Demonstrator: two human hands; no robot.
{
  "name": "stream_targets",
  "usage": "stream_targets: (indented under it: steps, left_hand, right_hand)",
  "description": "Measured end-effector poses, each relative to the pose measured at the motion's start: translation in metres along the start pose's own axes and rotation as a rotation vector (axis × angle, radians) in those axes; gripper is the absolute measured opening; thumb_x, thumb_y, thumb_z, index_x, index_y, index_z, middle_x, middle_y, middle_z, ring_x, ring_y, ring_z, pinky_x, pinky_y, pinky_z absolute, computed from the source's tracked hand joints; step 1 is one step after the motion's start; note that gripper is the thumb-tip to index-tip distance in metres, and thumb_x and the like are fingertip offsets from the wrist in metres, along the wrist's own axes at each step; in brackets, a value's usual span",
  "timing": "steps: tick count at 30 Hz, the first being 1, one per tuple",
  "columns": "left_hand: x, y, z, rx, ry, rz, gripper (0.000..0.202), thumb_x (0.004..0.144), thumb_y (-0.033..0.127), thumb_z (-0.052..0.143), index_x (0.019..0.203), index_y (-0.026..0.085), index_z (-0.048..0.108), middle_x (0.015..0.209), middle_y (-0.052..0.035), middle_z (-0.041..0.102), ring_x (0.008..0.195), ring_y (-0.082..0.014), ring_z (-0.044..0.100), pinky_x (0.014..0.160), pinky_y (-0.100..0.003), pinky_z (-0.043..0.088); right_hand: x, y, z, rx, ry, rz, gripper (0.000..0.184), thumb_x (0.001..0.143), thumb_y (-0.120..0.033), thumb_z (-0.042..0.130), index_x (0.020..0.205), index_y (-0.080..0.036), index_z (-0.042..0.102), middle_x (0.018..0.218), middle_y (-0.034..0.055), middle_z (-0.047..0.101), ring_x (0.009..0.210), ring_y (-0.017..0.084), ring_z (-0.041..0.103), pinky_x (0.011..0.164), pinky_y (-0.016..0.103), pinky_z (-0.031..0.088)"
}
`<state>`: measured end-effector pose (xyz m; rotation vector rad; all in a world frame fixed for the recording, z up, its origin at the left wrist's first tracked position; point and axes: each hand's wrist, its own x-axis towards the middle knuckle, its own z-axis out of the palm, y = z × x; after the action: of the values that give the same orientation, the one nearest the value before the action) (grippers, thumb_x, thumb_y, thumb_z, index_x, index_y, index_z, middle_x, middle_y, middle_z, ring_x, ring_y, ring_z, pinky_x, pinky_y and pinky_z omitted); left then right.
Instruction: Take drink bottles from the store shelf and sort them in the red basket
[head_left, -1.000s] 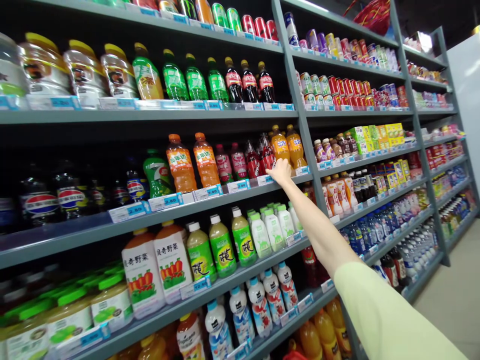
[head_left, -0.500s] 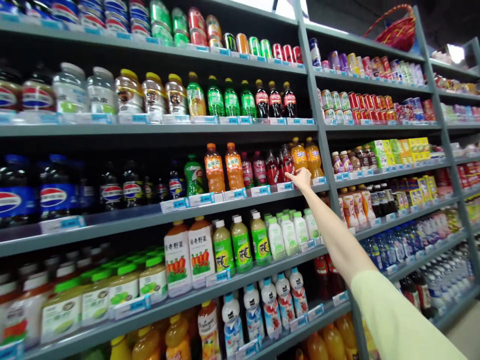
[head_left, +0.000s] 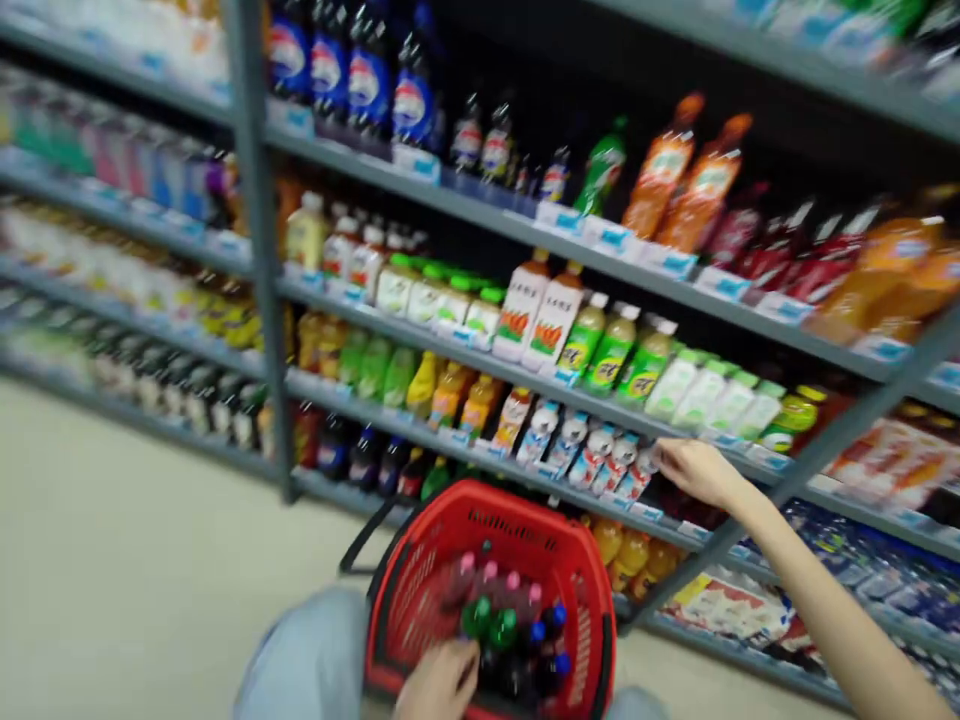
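Note:
My left hand [head_left: 442,680] is over the near rim of a red shopping basket [head_left: 491,505], its blurred fingers curled; what they hold, if anything, is hidden. Inside the basket stand bottles with pink caps [head_left: 491,572], green bottles [head_left: 502,628] and dark bottles with blue caps [head_left: 559,665]. My right hand [head_left: 694,472] is stretched out in front of the shelves, beside the last small white bottle with a red label [head_left: 637,475]. Motion smears its fingers, so I cannot tell whether they touch or hold anything.
Drink shelves [head_left: 465,360] run across the view, with carrot-label cartons [head_left: 544,315], green-label bottles [head_left: 613,350] and cola bottles [head_left: 367,80]. A slanting shelf post [head_left: 840,440] stands behind my right arm. Pale floor [head_left: 127,540] lies at the left. My knee [head_left: 307,650] is beside the basket.
The view has swung down and left, bringing the basket, my left hand and my knees into sight. My right hand has left the red bottles on the upper shelf and is lower.

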<state>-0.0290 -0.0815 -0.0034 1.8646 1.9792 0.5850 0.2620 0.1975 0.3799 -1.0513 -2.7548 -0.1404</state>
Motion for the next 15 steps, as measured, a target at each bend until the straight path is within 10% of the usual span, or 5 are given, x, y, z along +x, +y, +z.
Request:
stream_targets:
  steps: [6, 15]
  left_hand:
    - [-0.005, 0.012, -0.010, 0.053, -0.037, 0.094, 0.020, 0.096, 0.019, 0.047, 0.093, 0.020, 0.066, 0.094, -0.0066, 0.073, 0.090, -0.0236, 0.070, 0.076, -0.031, 0.051]
    - [-0.006, 0.010, 0.006, 0.032, -0.004, 0.139, 0.020, 0.099, 0.021, 0.045, 0.092, 0.020, 0.064, 0.093, -0.0055, 0.072, 0.090, -0.0235, 0.070, 0.075, -0.033, 0.050]
  right_hand:
    - [-0.050, -0.043, 0.148, 0.259, -0.850, 0.032, 0.036, 0.086, -0.029, 0.064, 0.120, -0.018, 0.068, 0.097, 0.0108, 0.077, 0.086, 0.020, 0.070, 0.076, 0.027, 0.047]
    - [-0.018, -0.082, 0.219, 0.253, -0.858, 0.009, 0.045, 0.090, -0.035, 0.062, 0.130, -0.014, 0.061, 0.102, 0.0115, 0.077, 0.090, 0.022, 0.071, 0.083, 0.031, 0.051]
